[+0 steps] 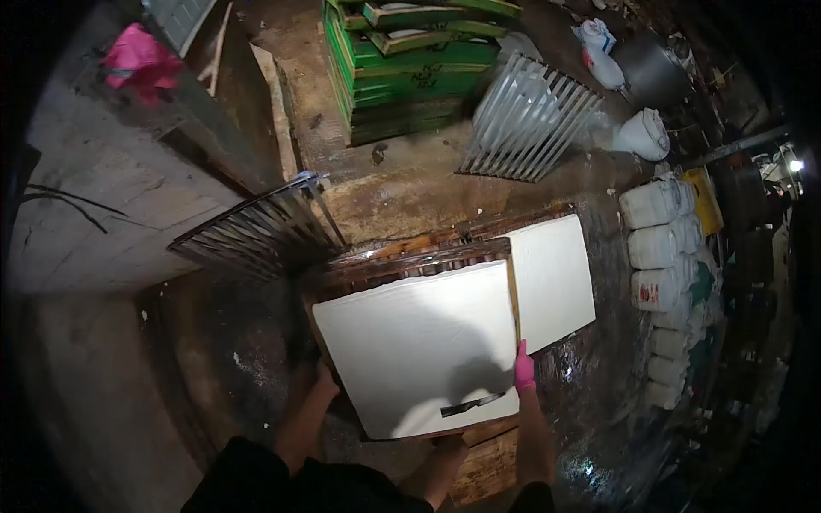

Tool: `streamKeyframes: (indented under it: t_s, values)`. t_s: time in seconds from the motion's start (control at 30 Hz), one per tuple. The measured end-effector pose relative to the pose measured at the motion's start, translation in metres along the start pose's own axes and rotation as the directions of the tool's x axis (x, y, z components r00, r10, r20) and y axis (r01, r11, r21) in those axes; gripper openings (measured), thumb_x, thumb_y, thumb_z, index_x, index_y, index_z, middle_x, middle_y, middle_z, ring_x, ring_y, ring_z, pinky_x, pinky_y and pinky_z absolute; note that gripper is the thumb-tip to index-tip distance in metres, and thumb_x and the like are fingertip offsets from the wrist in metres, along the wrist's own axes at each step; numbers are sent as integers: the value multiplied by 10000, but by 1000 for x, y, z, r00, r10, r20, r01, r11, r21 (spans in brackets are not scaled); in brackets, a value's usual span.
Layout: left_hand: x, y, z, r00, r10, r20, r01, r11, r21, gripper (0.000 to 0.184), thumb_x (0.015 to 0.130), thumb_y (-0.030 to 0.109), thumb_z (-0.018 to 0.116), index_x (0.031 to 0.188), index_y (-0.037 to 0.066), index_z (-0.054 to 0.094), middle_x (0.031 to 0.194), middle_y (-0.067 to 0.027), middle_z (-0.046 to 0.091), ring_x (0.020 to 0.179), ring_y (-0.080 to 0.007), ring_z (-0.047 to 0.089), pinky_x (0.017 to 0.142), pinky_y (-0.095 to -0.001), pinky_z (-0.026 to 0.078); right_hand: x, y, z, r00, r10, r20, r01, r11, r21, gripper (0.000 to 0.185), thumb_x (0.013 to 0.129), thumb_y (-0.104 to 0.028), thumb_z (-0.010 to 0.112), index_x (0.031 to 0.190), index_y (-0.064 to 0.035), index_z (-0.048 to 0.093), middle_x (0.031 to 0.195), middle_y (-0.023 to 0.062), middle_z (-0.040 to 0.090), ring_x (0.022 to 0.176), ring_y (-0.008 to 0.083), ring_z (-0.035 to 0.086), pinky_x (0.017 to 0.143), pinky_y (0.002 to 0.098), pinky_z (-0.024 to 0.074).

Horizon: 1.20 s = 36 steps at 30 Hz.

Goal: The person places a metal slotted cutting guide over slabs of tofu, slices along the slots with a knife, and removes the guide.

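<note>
Wet, dark floor around a big white sheet on a wooden tray.
The sheet is near the middle, left of another white sheet. The right hand, in a pink glove, is closed on the tray's right edge. The left hand is by the left edge; its fingers are hidden, so I can't tell its grip. If the tray tips, the loose black strip on top could slide off. Wet ground could make feet slip.
</note>
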<state>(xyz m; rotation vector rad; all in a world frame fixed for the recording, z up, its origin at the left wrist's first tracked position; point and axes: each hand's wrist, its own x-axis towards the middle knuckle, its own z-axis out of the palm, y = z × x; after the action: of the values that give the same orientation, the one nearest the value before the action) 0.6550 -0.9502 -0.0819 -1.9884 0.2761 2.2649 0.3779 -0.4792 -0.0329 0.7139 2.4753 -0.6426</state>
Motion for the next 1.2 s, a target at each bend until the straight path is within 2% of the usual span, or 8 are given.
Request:
streamKeyframes:
  t_s: [0.27, 0.5, 0.67, 0.73, 0.9, 1.0, 1.07, 1.2]
  values:
    - [66, -9, -40, 998, -13, -68, 9, 998, -57, 686, 961, 605, 305, 1434, 131, 451, 1463, -101, 472, 1330, -339, 446, 1079, -549, 375, 12, -1, 65, 985, -9, 170, -55, 928, 367, 801, 958, -674, 421, 1209, 53, 646, 1139, 199, 693, 1118, 240, 618, 951, 335, 459]
    - [147, 11, -81, 985, 106, 139, -99, 993, -57, 712, 929, 629, 332, 1431, 144, 474, 1416, -89, 522, 1306, -339, 477, 1080, -553, 376, 41, -15, 109, 986, -39, 164, 11, 986, 166, 741, 979, -622, 431, 1272, 35, 611, 1192, 195, 679, 1167, 256, 620, 969, 317, 467]
    - [124, 30, -51, 1000, 23, -20, -23, 1000, -21, 702, 928, 618, 336, 1399, 124, 501, 1412, -98, 524, 1297, -338, 483, 1070, -543, 395, 57, -42, 123, 973, 54, 222, -32, 994, -102, 695, 1011, -608, 291, 1271, -68, 642, 1212, 226, 663, 1171, 336, 620, 947, 343, 500]
    - [110, 34, -25, 999, 12, -49, -13, 1000, -21, 702, 932, 614, 329, 1396, 116, 502, 1413, -103, 523, 1294, -339, 485, 1070, -539, 398, 114, 18, 169, 968, -220, 124, 243, 947, -212, 711, 1000, -628, 288, 1254, -70, 649, 1199, 240, 662, 1156, 369, 618, 930, 373, 508]
    - [116, 36, -13, 982, 52, -181, -37, 995, 88, 668, 972, 540, 274, 1446, 102, 449, 1474, -149, 463, 1332, -375, 439, 1094, -588, 349, 104, -28, 159, 988, -46, 151, 49, 999, -14, 783, 955, -692, 327, 1184, -29, 675, 1166, 240, 669, 1139, 398, 616, 944, 411, 496]
    - [128, 37, -23, 1000, 13, -18, -13, 1000, -19, 630, 979, 510, 280, 1431, 111, 463, 1446, -121, 490, 1295, -347, 478, 1090, -534, 376, 109, -32, 164, 976, -18, 217, 35, 997, -76, 833, 934, -724, 334, 1143, 1, 688, 1153, 236, 676, 1159, 393, 607, 984, 411, 469]
    - [123, 37, -21, 992, 76, 99, -79, 996, 29, 632, 989, 500, 271, 1461, 107, 420, 1477, -132, 453, 1319, -354, 450, 1098, -530, 365, 95, -41, 156, 989, -42, 143, 8, 973, 230, 846, 934, -722, 333, 1111, 20, 697, 1146, 243, 676, 1170, 400, 597, 1003, 407, 454]
    - [105, 41, 6, 997, 35, 63, -42, 994, 101, 635, 1006, 481, 245, 1507, 105, 352, 1531, -146, 384, 1373, -361, 382, 1120, -512, 338, 109, -35, 163, 977, 64, 204, -65, 998, -1, 786, 945, -691, 365, 1189, -10, 673, 1233, 241, 637, 1220, 380, 566, 1023, 437, 427]
